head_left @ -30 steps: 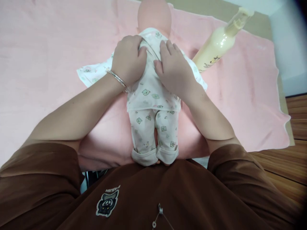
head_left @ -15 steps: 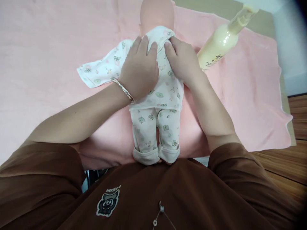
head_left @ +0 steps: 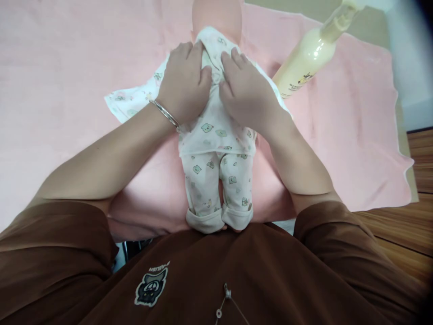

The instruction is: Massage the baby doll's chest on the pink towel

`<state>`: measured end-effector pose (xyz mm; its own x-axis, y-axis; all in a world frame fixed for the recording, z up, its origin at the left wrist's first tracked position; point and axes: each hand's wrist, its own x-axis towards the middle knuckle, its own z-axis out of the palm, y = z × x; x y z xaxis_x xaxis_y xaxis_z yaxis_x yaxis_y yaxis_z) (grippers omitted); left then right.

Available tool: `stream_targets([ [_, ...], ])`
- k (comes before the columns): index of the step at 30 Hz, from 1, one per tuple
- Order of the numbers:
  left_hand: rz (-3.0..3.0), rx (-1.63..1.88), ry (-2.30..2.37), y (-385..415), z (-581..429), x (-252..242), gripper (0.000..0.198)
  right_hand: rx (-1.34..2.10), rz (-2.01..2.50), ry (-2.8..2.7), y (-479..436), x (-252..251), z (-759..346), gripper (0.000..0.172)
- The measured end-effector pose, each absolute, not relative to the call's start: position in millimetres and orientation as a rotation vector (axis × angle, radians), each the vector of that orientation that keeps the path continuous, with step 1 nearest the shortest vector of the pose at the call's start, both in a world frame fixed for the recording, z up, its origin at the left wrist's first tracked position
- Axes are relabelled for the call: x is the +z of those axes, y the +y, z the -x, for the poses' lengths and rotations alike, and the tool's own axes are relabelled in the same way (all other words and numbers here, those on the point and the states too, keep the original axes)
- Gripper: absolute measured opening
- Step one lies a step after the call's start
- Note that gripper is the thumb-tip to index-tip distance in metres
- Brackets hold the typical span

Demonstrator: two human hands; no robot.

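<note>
A bald doll (head_left: 216, 18) lies on the pink cloth, head away from me and legs towards me; its face is not visible. It wears a white printed shirt (head_left: 216, 119) and matching trousers (head_left: 203, 185) with turned-up cuffs. Over the shirt's left shoulder lies my left hand (head_left: 187, 83), fingers on the fabric and thumb apart. My right hand (head_left: 245, 90) rests on the upper right of the shirt, its fingers stretched towards the neckline. Between the two hands the fabric is creased and bunched. The doll's hands are not visible.
A pale yellow pump bottle (head_left: 304, 61) is at the right, beyond my right wrist. Under everything spreads the pink cloth (head_left: 338, 149), its wavy edge at the right. Wooden flooring (head_left: 402, 225) shows past that edge.
My right hand has moved left and lies flatter across the shirt. The left hand has shifted slightly up and left. A right sleeve now shows spread beyond my right hand.
</note>
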<state>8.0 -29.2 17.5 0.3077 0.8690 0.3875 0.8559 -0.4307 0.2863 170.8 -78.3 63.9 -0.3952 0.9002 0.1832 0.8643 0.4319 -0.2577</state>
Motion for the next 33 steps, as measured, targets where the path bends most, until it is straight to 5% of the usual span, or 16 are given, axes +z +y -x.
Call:
stream_targets([
  [4, -2.666, 0.712, 1.605, -51.7, -11.3, 29.4, 0.050, 0.145, 1.614, -2.268, -51.0, 55.8, -181.2, 0.041],
  [12, -2.343, 0.763, 1.722, -26.0, -7.9, 27.4, 0.013, 0.054, 1.617, -2.476, -79.1, 66.9, -172.5, 0.057],
  [17, -2.312, 0.793, 1.733, -19.7, -6.3, 20.3, 0.019, -0.123, 1.709, -2.527, -96.2, 68.8, -154.3, 0.063],
  [28, -2.633, 0.690, 1.626, -55.9, -11.8, 33.3, 0.046, 0.145, 1.682, -2.323, -53.8, 60.1, -181.5, 0.052],
  [33, -2.636, 0.783, 1.599, -57.1, -16.5, 34.2, 0.024, 0.208, 1.653, -2.322, -42.4, 56.0, -193.0, 0.064],
])
